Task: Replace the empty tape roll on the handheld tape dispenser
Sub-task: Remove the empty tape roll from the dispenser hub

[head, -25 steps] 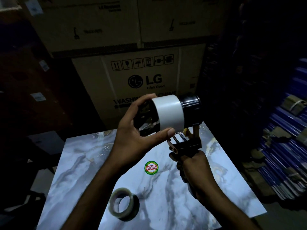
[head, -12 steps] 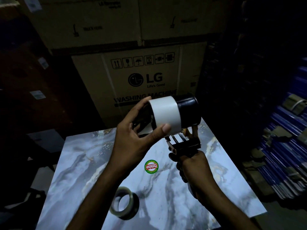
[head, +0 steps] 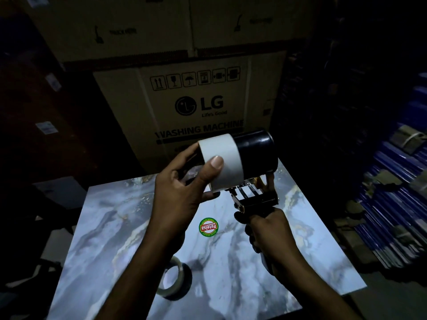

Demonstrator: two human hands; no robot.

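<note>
My right hand (head: 265,229) grips the handle of the black handheld tape dispenser (head: 256,199), held above the marble slab. On its black drum (head: 256,151) sits a white cardboard core (head: 225,158), half slid off toward the left. My left hand (head: 182,190) holds this white core, thumb across its front and fingers curled round its far left edge. A roll of clear tape (head: 175,280) lies flat on the slab near my left forearm, which hides part of it.
The marble slab (head: 312,262) carries a round red and green sticker (head: 208,226). Large LG cardboard boxes (head: 198,105) stand stacked right behind it. Dark blue stacked goods (head: 397,204) fill the right side. The room is dim.
My left hand has slid the white core further left along the black drum, baring more of the drum. The dispenser stays in my right hand.
</note>
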